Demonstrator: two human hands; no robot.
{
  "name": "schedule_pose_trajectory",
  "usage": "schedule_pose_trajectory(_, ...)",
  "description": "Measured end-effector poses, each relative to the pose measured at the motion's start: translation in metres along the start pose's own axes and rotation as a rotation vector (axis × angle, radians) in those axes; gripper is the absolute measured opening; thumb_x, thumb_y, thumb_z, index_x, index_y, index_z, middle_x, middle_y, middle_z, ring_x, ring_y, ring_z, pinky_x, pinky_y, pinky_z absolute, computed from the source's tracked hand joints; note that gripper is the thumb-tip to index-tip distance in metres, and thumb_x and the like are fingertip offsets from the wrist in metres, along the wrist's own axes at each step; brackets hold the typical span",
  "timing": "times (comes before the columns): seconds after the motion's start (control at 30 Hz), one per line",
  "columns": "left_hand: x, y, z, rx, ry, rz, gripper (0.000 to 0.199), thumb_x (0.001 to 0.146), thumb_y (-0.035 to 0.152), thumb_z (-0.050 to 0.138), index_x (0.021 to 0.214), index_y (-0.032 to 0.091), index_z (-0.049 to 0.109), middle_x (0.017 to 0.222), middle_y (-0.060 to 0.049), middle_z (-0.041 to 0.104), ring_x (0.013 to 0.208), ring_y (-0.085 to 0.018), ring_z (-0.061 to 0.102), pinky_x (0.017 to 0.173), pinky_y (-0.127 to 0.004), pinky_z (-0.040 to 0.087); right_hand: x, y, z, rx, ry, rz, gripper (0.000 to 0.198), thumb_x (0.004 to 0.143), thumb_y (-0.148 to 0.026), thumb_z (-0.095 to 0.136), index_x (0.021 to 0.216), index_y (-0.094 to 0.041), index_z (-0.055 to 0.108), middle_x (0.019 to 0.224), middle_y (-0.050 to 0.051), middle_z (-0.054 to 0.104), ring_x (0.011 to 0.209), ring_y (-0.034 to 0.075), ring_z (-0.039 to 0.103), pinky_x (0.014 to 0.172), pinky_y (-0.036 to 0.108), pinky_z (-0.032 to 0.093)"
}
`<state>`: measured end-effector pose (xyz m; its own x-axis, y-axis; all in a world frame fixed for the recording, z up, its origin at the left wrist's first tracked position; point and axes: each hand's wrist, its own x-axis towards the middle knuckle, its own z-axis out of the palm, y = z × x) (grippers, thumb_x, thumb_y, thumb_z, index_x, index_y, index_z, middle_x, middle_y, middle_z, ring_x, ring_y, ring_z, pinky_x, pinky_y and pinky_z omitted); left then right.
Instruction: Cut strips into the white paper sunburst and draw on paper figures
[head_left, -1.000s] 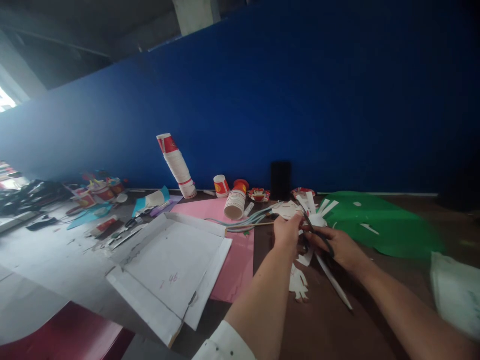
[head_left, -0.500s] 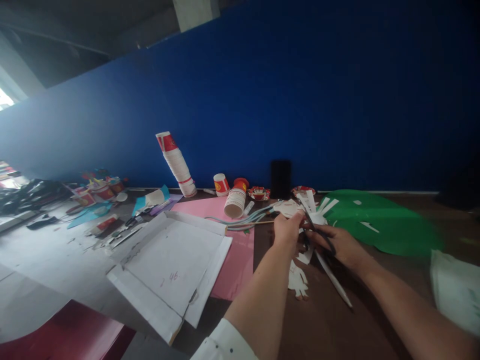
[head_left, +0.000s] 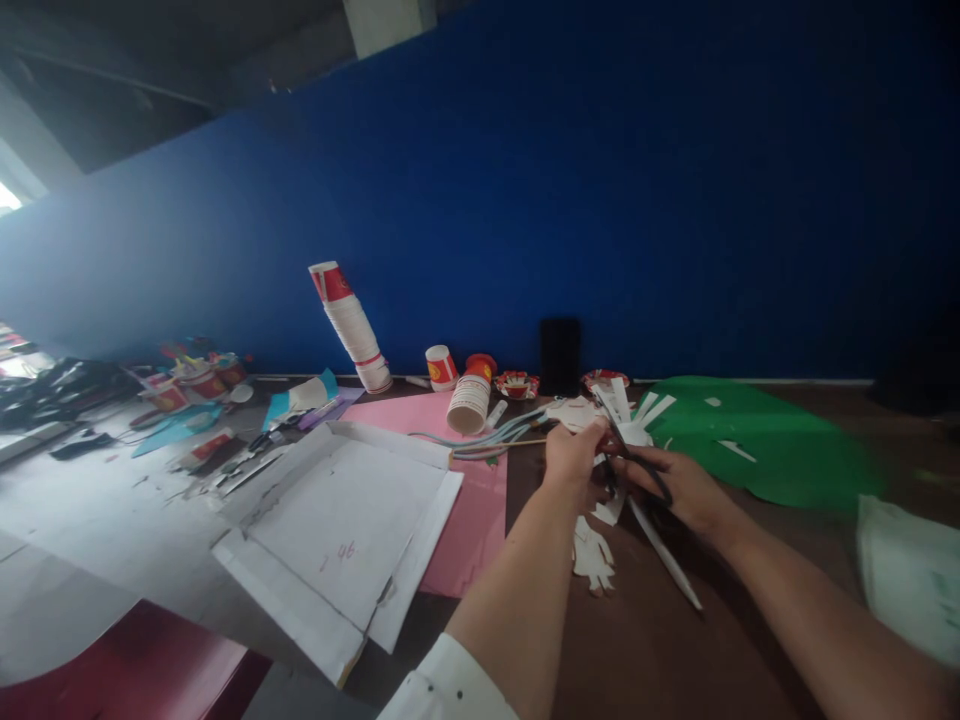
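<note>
My right hand is closed around the dark handles of a pair of scissors, their blades pointing up and left toward my other hand. Fingers pinched, my left hand grips a small white paper piece, mostly hidden by the fingers. Just behind them lies a white paper cup cut into splayed strips. A white paper cutout rests beyond my left hand, and another jagged cutout is below it. Under my right hand a pale pointed stick-like thing lies slantwise.
Left of my arms are a white box lid and pink paper. Farther back stand a leaning stack of paper cups, a single cup and a black upright object. Green paper lies right, near a white bag.
Both hands stay in nearly the same place, with the scissors still in the right one. The view shifts very slightly; little else differs.
</note>
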<state>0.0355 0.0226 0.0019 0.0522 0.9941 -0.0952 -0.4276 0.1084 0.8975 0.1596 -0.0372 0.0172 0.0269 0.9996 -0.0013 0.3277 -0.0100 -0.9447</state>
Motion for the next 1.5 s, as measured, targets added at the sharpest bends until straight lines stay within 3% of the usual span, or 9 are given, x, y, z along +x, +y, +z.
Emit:
schedule_pose_trajectory(0.2, -0.004, 0.006, 0.002, -0.063, -0.014, -0.034, 0.021, 0.064, 0.028, 0.083, 0.072, 0.014, 0.069, 0.069, -0.004, 0.066, 0.063, -0.014, 0.061, 0.068, -0.028, 0.051, 0.000, 0.002, -0.002, -0.004, -0.012, -0.040, 0.061, 0.065, -0.068, 0.075, 0.098, -0.018, 0.083, 0.062, 0.002, 0.064, 0.057, 0.016, 0.053, 0.051, 0.027, 0.042)
schedule_pose_trajectory(0.6, -0.002, 0.002, -0.001, -0.114, -0.065, -0.099, 0.023, 0.064, 0.029, 0.082, 0.076, 0.014, 0.070, 0.072, -0.004, 0.068, 0.064, -0.014, 0.062, 0.067, -0.028, 0.051, -0.006, 0.000, -0.001, 0.087, -0.026, -0.015, 0.062, 0.070, -0.067, 0.072, 0.104, -0.014, 0.080, 0.057, 0.000, 0.056, 0.053, 0.014, 0.046, 0.047, 0.026, 0.033)
schedule_pose_trajectory(0.93, -0.004, 0.003, -0.001, -0.096, -0.066, -0.049, 0.030, 0.059, 0.033, 0.085, 0.076, 0.014, 0.069, 0.070, -0.003, 0.067, 0.060, -0.013, 0.060, 0.064, -0.027, 0.048, -0.002, 0.001, -0.003, 0.050, -0.021, -0.030, 0.064, 0.064, -0.070, 0.076, 0.100, -0.017, 0.083, 0.061, 0.002, 0.061, 0.057, 0.016, 0.050, 0.051, 0.027, 0.038)
schedule_pose_trajectory(1.2, -0.003, 0.004, -0.002, -0.037, -0.034, -0.019, 0.025, 0.061, 0.030, 0.083, 0.076, 0.015, 0.070, 0.073, -0.005, 0.069, 0.066, -0.015, 0.063, 0.070, -0.029, 0.051, 0.003, 0.004, -0.003, -0.008, -0.019, -0.039, 0.066, 0.061, -0.070, 0.075, 0.097, -0.015, 0.083, 0.060, 0.003, 0.063, 0.056, 0.016, 0.050, 0.052, 0.029, 0.039)
schedule_pose_trajectory(1.5, -0.005, 0.007, -0.002, -0.034, -0.030, -0.037, 0.023, 0.063, 0.030, 0.082, 0.075, 0.015, 0.070, 0.072, -0.005, 0.068, 0.068, -0.017, 0.063, 0.072, -0.030, 0.052, 0.003, 0.002, -0.003, 0.013, -0.029, -0.022, 0.063, 0.062, -0.068, 0.075, 0.097, -0.016, 0.082, 0.054, -0.001, 0.057, 0.052, 0.014, 0.047, 0.050, 0.028, 0.037)
